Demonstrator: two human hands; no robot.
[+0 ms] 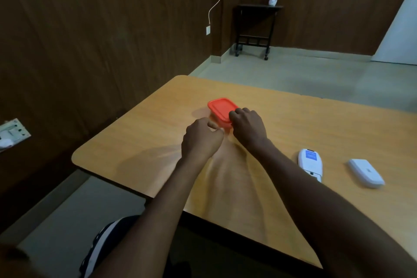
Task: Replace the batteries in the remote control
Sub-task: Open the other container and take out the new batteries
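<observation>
Both hands, left hand (202,136) and right hand (247,126), are gripping the red box (222,109) mid-table; the remote (311,163) (long axis toward the near edge) is lying nearer the right.

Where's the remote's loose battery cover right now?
In the head view, the battery cover lies on the table, far right, just beyond the remote control.

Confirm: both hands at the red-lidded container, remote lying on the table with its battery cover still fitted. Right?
Not quite. In the head view both hands, left hand and right hand, are at the red-lidded container, and the remote lies on the table, but its battery cover is off, lying separately to the remote's right.
</observation>
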